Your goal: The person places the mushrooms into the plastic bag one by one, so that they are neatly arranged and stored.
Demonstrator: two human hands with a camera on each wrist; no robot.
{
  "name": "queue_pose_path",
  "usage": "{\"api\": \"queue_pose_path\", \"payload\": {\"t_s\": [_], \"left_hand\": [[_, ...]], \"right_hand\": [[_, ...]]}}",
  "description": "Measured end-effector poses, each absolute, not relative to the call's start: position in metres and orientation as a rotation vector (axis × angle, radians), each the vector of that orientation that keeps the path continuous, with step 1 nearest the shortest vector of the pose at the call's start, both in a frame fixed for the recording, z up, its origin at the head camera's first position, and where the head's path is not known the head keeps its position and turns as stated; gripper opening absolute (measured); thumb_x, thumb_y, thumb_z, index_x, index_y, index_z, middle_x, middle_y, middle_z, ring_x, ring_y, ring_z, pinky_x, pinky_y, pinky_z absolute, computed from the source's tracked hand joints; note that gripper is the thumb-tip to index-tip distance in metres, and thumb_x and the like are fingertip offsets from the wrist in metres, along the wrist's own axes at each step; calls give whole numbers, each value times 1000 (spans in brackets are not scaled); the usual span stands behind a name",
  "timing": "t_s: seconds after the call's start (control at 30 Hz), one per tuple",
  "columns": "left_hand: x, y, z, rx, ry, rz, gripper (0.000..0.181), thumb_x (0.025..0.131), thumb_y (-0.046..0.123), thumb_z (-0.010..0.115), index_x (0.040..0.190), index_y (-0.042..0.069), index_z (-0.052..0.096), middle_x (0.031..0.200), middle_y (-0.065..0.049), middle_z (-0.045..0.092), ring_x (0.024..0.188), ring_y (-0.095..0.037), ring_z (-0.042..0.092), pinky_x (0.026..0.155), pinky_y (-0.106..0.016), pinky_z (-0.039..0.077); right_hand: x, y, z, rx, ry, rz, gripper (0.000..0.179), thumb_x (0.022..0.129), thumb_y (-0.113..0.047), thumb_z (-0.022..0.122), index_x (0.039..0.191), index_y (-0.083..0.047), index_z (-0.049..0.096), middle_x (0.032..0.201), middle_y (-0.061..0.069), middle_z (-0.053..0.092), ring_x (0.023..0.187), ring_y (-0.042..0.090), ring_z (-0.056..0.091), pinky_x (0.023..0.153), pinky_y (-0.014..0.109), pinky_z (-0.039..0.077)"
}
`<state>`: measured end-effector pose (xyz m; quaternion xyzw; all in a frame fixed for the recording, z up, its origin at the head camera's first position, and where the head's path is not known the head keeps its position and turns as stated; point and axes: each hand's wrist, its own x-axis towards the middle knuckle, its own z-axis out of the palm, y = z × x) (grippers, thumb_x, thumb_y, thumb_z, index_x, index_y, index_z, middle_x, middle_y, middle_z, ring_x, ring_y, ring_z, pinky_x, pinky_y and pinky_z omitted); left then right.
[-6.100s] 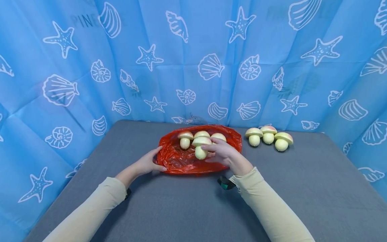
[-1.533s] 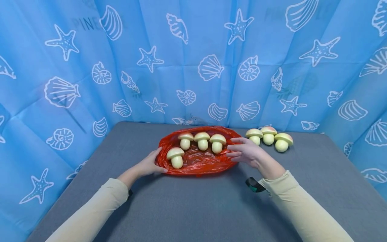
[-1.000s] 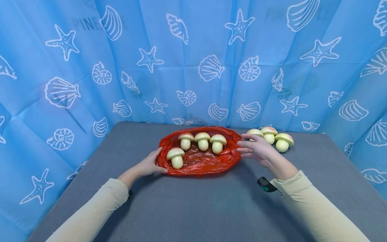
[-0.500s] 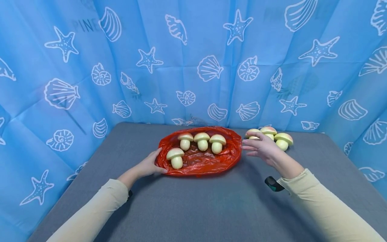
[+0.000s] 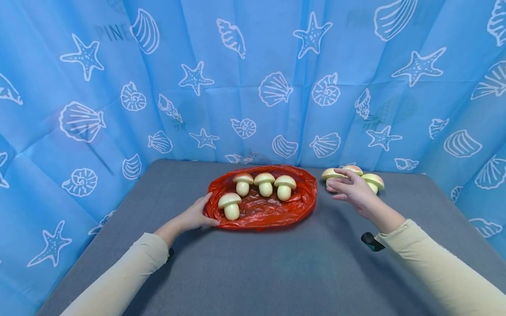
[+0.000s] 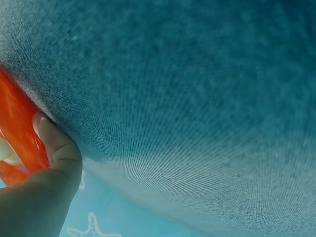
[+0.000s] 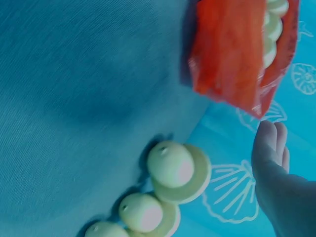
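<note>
A: Red bag?
B: Long axis left-right. Inside, four mushrooms, caps toward its far rim.
A: Hands?
B: Left hand grips bag's left end; right hand, fingers loosely extended, right of bag, near three more mushrooms.

**My left hand grips while my right hand hangs loose-fingered**

Both my forearms reach forward, in pale cream sleeves whose cuffs stop short of the wrists. My left arm angles inward, the fingers curved on the far side and the thumb set apart from them, nearer me; the wrist camera shows that thumb bent at its joint. My right arm comes in from the other side, its hand raised, the wrist lower than the knuckles. Its fingers point ahead and inward, relaxed and slightly bent.
</note>
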<state>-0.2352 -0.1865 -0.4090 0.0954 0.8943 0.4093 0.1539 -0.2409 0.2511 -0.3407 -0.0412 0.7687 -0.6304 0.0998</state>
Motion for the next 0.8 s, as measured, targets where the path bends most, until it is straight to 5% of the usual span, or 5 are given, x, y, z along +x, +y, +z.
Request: {"api": "queue_pose_path", "payload": {"t_s": [0.37, 0.63, 0.8], "left_hand": [[-237, -187, -410, 270, 2567, 1164, 102, 83, 22, 77, 155, 0, 8, 156, -30, 10, 142, -46, 11, 111, -59, 18], [-236, -187, -410, 278, 2572, 1154, 102, 83, 22, 77, 155, -1, 8, 156, -31, 9, 142, -47, 11, 111, -59, 18], [-236, -187, -410, 275, 2575, 1153, 102, 83, 22, 77, 154, -1, 8, 156, -31, 9, 142, -47, 11, 111, -60, 17]], "right_hand": [[-249, 278, -353, -181, 2564, -1656, 67, 100, -22, 55, 149, 6, 18, 140, 32, 33, 89, -7, 53, 75, 26, 51], [-253, 292, -359, -200, 2735, -1459, 73, 98, -26, 59, 151, 5, 18, 142, 37, 32, 123, 46, 44, 92, 50, 46], [-252, 296, -358, -232, 2812, -1356, 76, 97, -26, 61, 151, 6, 18, 141, 39, 31, 121, 51, 43, 92, 56, 44]]}}
